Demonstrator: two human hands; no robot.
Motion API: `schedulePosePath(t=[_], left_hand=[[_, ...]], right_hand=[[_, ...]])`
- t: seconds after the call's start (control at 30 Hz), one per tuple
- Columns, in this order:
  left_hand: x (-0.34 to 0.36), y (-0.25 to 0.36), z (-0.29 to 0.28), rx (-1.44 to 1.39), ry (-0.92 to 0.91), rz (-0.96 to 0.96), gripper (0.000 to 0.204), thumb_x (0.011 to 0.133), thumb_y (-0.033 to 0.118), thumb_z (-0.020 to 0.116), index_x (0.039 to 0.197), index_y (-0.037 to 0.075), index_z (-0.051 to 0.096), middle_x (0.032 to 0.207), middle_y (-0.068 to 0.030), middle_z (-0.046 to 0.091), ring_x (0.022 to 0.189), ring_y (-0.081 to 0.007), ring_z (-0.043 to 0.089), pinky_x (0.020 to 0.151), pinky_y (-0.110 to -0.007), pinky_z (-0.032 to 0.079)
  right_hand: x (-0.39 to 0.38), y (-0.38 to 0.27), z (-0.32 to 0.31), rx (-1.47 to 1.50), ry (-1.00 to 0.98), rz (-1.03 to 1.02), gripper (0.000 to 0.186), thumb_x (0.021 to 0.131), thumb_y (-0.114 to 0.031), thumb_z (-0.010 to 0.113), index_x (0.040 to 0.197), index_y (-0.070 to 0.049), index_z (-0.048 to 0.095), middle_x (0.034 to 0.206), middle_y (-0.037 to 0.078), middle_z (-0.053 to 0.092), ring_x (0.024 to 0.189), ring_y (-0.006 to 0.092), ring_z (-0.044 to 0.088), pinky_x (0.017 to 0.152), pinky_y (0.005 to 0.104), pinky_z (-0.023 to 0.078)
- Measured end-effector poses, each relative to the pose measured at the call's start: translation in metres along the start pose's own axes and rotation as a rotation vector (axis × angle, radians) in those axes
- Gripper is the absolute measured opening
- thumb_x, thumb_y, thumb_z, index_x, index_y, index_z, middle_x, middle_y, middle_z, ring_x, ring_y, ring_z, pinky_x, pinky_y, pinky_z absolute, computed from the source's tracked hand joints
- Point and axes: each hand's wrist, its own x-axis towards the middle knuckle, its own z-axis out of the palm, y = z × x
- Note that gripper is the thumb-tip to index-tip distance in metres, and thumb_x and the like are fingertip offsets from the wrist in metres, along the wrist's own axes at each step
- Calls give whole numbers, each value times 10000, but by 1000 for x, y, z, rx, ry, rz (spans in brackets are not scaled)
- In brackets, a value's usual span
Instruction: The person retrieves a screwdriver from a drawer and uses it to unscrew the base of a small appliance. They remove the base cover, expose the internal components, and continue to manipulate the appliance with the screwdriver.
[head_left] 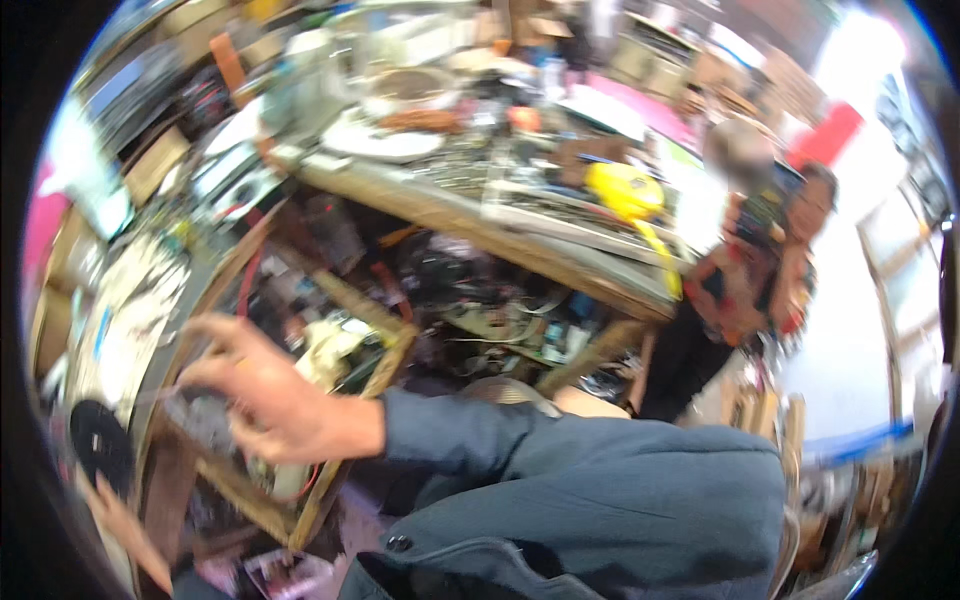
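Note:
My right hand [290, 405] reaches left across the picture, its fingers curled and blurred by motion. A small dark piece shows at its fingertips, and a faint thin line runs from there toward the left; what it is cannot be made out. At the lower left edge, my left hand [125, 525] is partly in view. Its fingers meet the lower rim of a flat black disc [97, 440] with a pale mark at its middle, which it seems to hold. The two hands are apart.
A cluttered workbench [400, 195] carries a shallow parts tray [560, 228] and a yellow tool-like object [625, 190]. A wooden frame [370, 375] full of odds and ends is beneath my right arm. Another person [745, 270] in a patterned top is beyond the bench's right end.

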Motion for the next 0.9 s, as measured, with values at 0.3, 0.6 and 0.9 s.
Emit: schedulePosePath(t=[0.3,0.6,0.9], left_hand=[[3,167,-18,-88,37,-256,515,1023,239,620,1452,-31,529,1427,-246,597,1356,-337,551,1156,-387,379],[-16,242,2,-566,180,-372,292,1050,138,595,1301,-7,634,1082,-103,725,878,-165,683,815,-305,560],[0,237,45,-1645,-283,-852,330,1066,159,556,1262,-106,568,1246,-239,670,1151,-319,678,1021,-409,567]], right_hand=[[-5,-6,-8,-109,-139,60,545,767,47,714,1294,-29,600,1363,233,530,1178,346,603,940,419,529],[-21,3,-7,120,-193,193,548,728,119,654,1254,-36,638,1419,223,504,1066,313,658,903,375,550],[-19,0,-4,15,-139,121,329,846,112,701,1151,-10,704,1272,201,632,955,301,709,787,341,576]])
